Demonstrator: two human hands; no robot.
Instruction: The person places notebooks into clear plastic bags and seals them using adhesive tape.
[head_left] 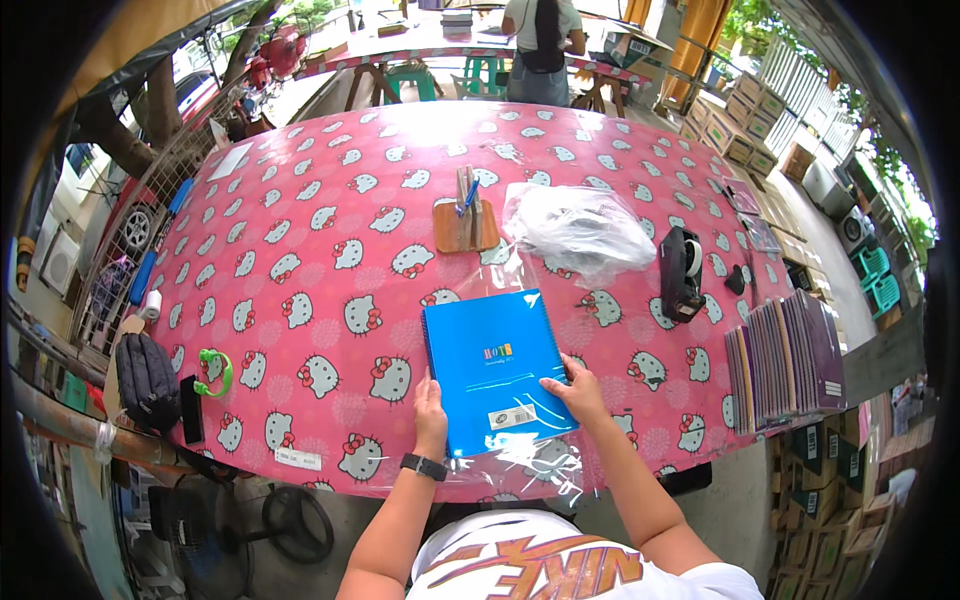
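A blue spiral notebook [492,385] lies near the table's front edge, with clear plastic film [520,462] showing past its lower and upper ends. Its coil runs down the left side, and a white label sits low on the cover. My left hand [430,415] is closed against the lower left edge, fingers together; a dark watch is on that wrist. At the right edge, my right hand [580,392] grips the notebook with the thumb on the cover and the fingers partly hidden.
Beyond the notebook are a wooden holder [465,225] with a blue pen, crumpled clear plastic bags [580,230] and a black tape dispenser [682,275]. Notebooks [785,360] stand stacked at right. A black pouch [148,382], phone [191,410] and green headband-like object [216,372] lie left. Someone stands behind.
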